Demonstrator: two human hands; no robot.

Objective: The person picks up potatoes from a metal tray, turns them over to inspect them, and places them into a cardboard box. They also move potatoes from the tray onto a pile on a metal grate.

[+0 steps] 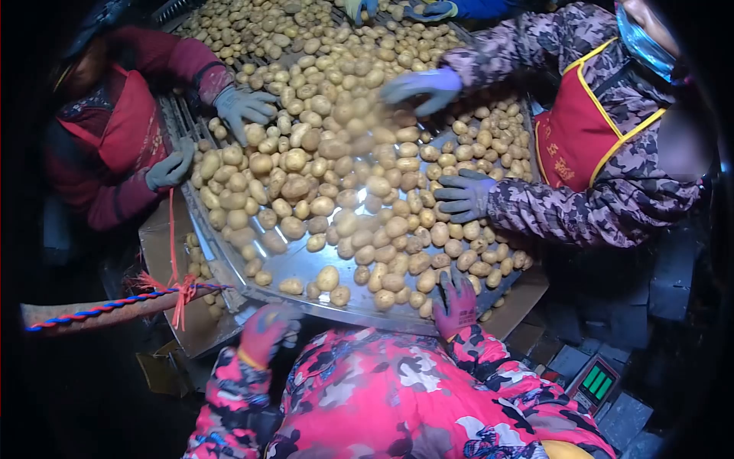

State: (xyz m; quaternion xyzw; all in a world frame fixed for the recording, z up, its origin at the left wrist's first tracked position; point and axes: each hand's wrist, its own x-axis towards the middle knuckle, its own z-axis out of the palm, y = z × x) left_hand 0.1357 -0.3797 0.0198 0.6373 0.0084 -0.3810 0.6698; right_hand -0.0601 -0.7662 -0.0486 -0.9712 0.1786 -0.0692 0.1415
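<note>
My left hand (269,333), in a pink glove with grey fingers, hangs just in front of the metal table's (306,265) near edge. Its fingers are smeared by motion, and I make out nothing in them. Also gloved in pink and grey, my right hand (456,304) lies at the near right edge with its fingers stretched forward. They are against the nearest potatoes (419,263), and nothing is gripped. A thick heap of potatoes covers much of the metal top, with some blurred in the middle.
A co-worker in a red apron (115,122) leans in at the left, another in a camouflage jacket (527,203) at the right. More gloved hands show at the far end. Cardboard boxes (164,249) flank the table, a rope-wrapped pole (99,310) juts in, and a green-lit display (596,382) sits low right.
</note>
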